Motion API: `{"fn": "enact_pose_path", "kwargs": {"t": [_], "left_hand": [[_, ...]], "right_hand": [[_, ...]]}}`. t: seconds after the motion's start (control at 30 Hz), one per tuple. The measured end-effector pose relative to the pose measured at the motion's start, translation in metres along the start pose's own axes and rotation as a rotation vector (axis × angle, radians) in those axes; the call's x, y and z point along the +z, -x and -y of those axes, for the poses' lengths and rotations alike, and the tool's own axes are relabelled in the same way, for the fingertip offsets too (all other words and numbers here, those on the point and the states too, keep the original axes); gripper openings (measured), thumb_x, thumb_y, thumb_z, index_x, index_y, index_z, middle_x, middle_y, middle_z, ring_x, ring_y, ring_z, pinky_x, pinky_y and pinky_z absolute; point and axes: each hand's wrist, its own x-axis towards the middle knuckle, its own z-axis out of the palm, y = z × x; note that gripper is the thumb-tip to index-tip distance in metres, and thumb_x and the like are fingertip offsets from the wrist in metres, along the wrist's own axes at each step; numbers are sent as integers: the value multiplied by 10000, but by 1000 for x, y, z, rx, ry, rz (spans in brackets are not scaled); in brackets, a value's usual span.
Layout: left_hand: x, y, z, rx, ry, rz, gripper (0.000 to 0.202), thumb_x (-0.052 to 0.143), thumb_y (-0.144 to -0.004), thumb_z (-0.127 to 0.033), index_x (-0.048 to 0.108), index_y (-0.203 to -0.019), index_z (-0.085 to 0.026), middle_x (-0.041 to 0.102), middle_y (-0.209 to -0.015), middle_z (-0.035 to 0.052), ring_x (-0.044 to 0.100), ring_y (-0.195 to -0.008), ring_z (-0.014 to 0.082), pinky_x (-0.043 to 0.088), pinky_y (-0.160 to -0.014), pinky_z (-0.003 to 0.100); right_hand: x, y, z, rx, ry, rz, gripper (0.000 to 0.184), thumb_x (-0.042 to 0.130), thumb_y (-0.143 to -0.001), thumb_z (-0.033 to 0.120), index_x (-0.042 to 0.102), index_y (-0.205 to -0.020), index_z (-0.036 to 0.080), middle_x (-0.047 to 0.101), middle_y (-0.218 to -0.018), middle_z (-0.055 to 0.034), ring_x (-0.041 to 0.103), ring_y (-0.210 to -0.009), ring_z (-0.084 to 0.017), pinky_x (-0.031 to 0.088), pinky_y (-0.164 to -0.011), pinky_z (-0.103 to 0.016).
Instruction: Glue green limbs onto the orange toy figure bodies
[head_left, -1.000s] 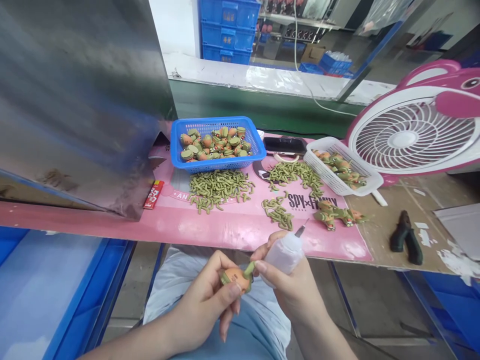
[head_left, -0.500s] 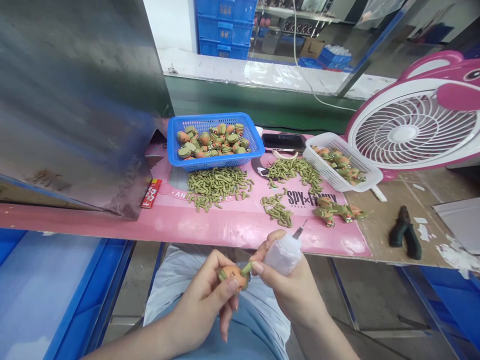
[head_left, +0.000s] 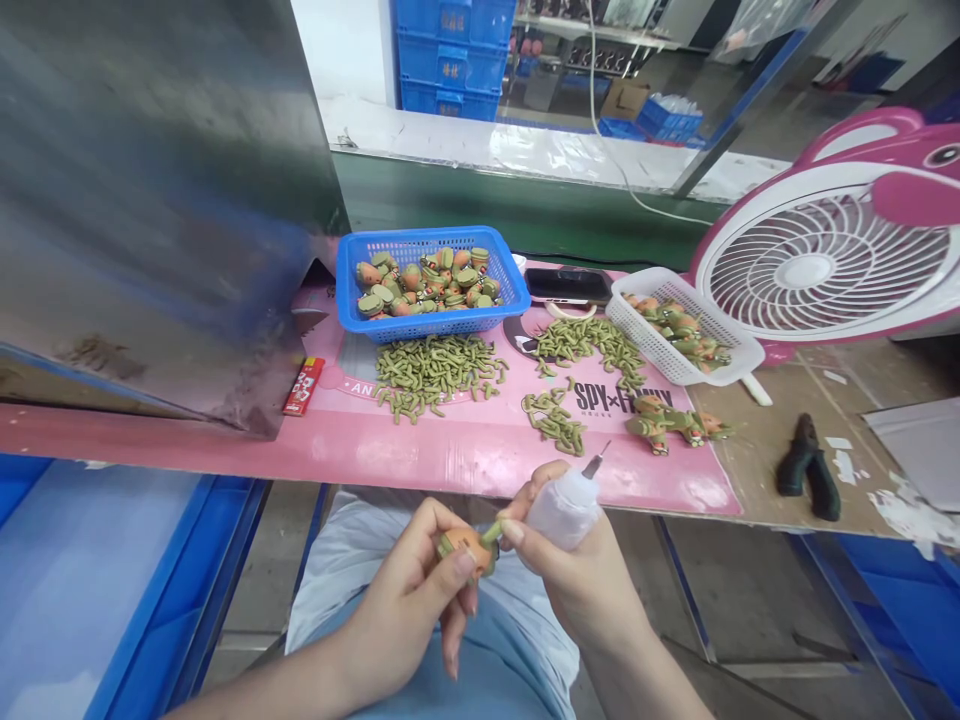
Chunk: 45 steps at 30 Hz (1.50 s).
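In my left hand (head_left: 420,580) is a small orange and green figurine (head_left: 466,546), pinched between thumb and fingers above my lap. My right hand (head_left: 577,560) pinches a thin green curved piece (head_left: 493,532) between thumb and forefinger, its far end against the figurine's side. The same hand also cradles a white needle-tipped squeeze bottle (head_left: 564,508), whose thin tip points up and away to the right. Whether the green piece is fixed to the figurine I cannot tell. Beyond my hands lie piles of similar green pieces (head_left: 439,370) on the pink mat (head_left: 465,455).
A blue basket (head_left: 435,325) and a white basket (head_left: 660,355) hold figurines. Several figurines with green pieces (head_left: 679,425) lie at the mat's right. Around them are a phone (head_left: 568,284), a pink fan (head_left: 817,265), black-handled pliers (head_left: 808,470), a red packet (head_left: 304,387) and a metal box (head_left: 165,200).
Both hands keep their grips, and the green piece stays against the figurine. The right hand and bottle have shifted very slightly left; the view has moved a little.
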Motion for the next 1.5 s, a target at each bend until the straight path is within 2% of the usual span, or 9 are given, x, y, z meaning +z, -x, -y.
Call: {"fn": "enact_pose_path", "kwargs": {"t": [0.57, 0.77, 0.93, 1.1, 1.3, 1.5], "left_hand": [[1, 0, -3, 1, -34, -1, 393, 580, -700, -547, 412, -716, -192, 519, -523, -93, 400, -278, 7, 384, -293, 118], [-3, -1, -3, 2, -58, 9, 400, 580, -695, -557, 419, -727, -191, 523, -529, -90, 409, -283, 10, 381, -292, 118], [-2, 0, -3, -1, -71, 18, 405, 584, -690, -559, 424, -734, -189, 522, -534, -91, 411, -286, 8, 387, -302, 120], [-2, 1, -3, 7, -74, 7, 402, 580, -693, -558, 416, -730, -192, 520, -541, -92, 414, -284, 10, 376, -298, 120], [-1, 1, -1, 24, -59, -4, 394, 574, -703, -551, 407, -720, -195, 519, -538, -93, 404, -281, 9, 371, -297, 122], [1, 0, -1, 30, -60, -4, 382, 571, -715, -537, 400, -722, -195, 525, -543, -92, 407, -281, 7, 375, -298, 121]], "right_hand": [[0, 0, 0, 31, -7, 6, 259, 722, -672, 245, 487, -770, 196, 608, -660, 18, 577, -589, -129, 466, -547, -246], [8, 1, 5, 63, -68, -108, 334, 754, -611, 251, 476, -791, 209, 650, -723, 15, 594, -598, -126, 477, -551, -238], [10, 1, 9, 73, -46, -99, 340, 758, -593, 234, 469, -768, 205, 652, -649, 33, 571, -548, -98, 455, -520, -200], [9, 1, 8, 49, -26, -127, 324, 759, -588, 213, 487, -764, 203, 642, -624, 28, 567, -555, -106, 467, -530, -213], [3, 1, 3, 7, 49, -29, 286, 734, -642, 211, 477, -769, 205, 643, -654, 16, 597, -578, -126, 494, -530, -228], [11, 3, 9, 44, 30, -155, 297, 752, -596, 231, 496, -746, 204, 626, -626, 34, 578, -567, -114, 479, -535, -216]]}}
